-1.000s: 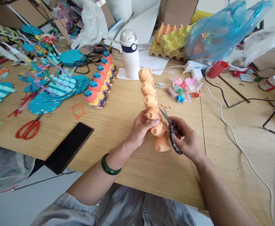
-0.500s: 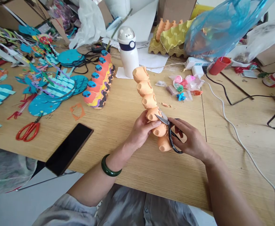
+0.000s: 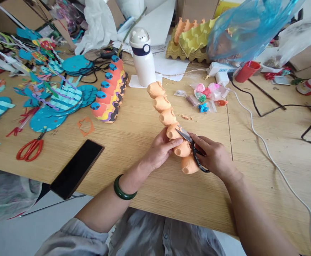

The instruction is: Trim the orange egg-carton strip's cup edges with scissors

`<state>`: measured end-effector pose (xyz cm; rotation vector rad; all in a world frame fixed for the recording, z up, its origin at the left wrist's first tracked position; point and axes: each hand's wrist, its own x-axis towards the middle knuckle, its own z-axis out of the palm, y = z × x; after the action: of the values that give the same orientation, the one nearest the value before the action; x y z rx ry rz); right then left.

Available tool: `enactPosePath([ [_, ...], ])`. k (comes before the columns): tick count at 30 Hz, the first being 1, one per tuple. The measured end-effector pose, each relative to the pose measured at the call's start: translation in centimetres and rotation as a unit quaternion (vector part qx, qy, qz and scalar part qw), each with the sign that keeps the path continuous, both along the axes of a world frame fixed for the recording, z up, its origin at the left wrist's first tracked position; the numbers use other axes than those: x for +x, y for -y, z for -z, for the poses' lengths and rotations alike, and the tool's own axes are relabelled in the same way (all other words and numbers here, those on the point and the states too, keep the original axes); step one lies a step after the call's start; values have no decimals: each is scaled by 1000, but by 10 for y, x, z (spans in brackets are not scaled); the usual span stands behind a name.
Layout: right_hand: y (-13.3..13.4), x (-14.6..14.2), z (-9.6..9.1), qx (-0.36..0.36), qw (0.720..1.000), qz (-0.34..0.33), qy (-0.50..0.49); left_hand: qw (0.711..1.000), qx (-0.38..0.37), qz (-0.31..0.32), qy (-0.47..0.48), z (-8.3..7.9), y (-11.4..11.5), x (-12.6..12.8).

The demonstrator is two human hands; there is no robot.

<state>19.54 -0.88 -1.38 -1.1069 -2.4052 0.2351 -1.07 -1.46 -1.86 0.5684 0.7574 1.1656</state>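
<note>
My left hand (image 3: 160, 149) grips the lower part of an orange egg-carton strip (image 3: 162, 106), a row of several cups that rises away from me over the wooden table (image 3: 144, 185). My right hand (image 3: 214, 158) is closed round the black handles of a pair of small scissors (image 3: 191, 147). The steel blades point left and touch the strip between two cups, just above my left thumb. A green bangle sits on my left wrist.
A painted carton caterpillar (image 3: 108, 94) stands left of centre, beside blue paper cut-outs (image 3: 64, 99). Red scissors (image 3: 28, 149) and a black phone (image 3: 76, 169) lie near the front edge. Behind are a white bottle (image 3: 143, 58), yellow egg cartons (image 3: 191, 41), a blue bag (image 3: 246, 28) and cables (image 3: 267, 106).
The strip has tilted further left and dropped a little. The scissor blades have swung from pointing upward to lying across the strip and have closed in on it.
</note>
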Motion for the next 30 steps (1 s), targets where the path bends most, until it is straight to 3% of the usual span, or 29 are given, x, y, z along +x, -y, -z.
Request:
enactPosePath([
  [8,2,-4,3,34,999,25,9,1000,-8,-4,-2,0,0,-2],
  [23,4,-8,7,-2,999,39,-16,997,-43,-23,56,3,-7,0],
  [27,4,-9,5,-43,998,43,-22,998,-36,-11,60,4,-7,0],
  [30,3,-10,2,-131,988,45,-72,997,-43,-4,58,4,-7,-1],
])
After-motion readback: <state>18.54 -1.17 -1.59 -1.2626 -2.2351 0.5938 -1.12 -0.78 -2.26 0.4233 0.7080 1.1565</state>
